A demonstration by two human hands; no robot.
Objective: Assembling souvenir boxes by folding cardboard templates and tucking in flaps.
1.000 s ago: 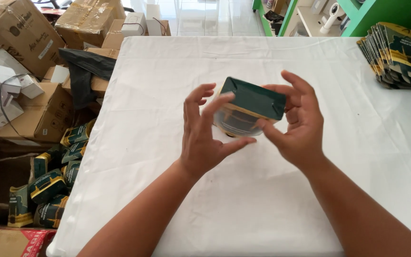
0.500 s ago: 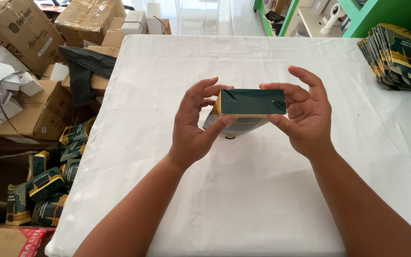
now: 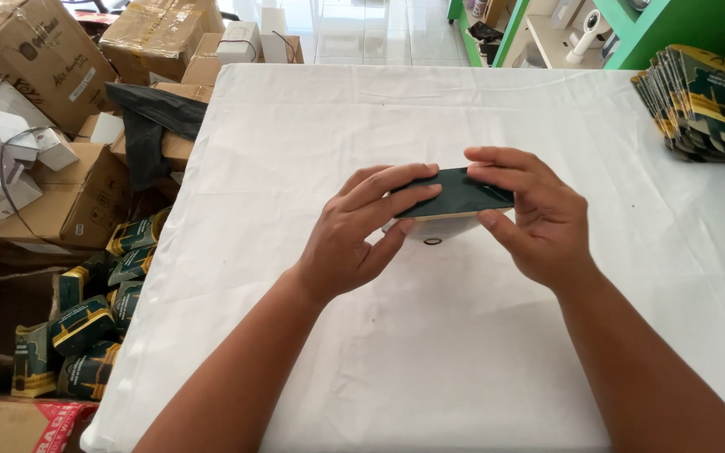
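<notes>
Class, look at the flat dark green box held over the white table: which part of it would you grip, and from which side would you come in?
Probably grip the dark green box by its two short ends, coming in from left and right. It lies flat, long side across the view; the left hand and right hand already pinch those ends above the white table.

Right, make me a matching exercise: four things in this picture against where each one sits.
Things:
1. dark green box
2. stack of flat green cartons
3. brown cardboard boxes
4. black bag

Places:
A. hanging over the table's left edge
B. between both hands
C. far right of the table
D. on the floor, left of the table

Pairs: 1-B, 2-C, 3-D, 4-A
</notes>
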